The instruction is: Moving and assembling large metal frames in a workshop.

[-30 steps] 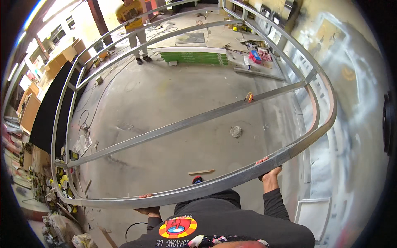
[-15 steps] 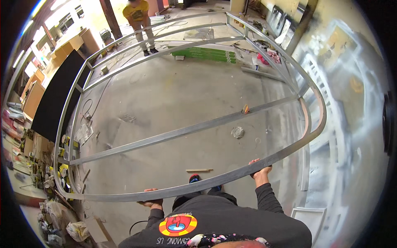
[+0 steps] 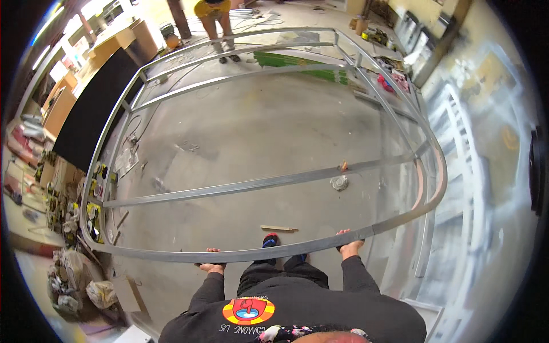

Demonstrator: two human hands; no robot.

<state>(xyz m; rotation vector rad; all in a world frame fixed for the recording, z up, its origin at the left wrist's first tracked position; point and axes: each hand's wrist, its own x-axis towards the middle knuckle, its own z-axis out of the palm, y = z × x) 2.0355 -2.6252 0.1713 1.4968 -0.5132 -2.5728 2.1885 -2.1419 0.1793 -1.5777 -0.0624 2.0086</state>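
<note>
A large grey metal tube frame [image 3: 274,251] with rounded corners and crossbars spans most of the view. Its near rail is raised in front of my legs. My left hand [image 3: 211,266] is closed around this rail left of my body, fingertips showing over the top. Further right, my right hand [image 3: 351,248] grips the same rail, its fingers curled beneath and over it. At the far side a person in a yellow top [image 3: 214,14] bends by the opposite rail; whether they hold it cannot be made out.
On the concrete floor [image 3: 240,131] lie a wood strip [image 3: 278,228], a round crumpled object [image 3: 339,183] and green flat boards [image 3: 303,66]. A black panel [image 3: 100,108] leans at left, near tools and plastic bags [image 3: 103,294]. The right wall [image 3: 486,143] is paint-smeared.
The near rail and both my hands sit a little higher in the picture. The far rails appear lower and shifted right. The person opposite is bent further down.
</note>
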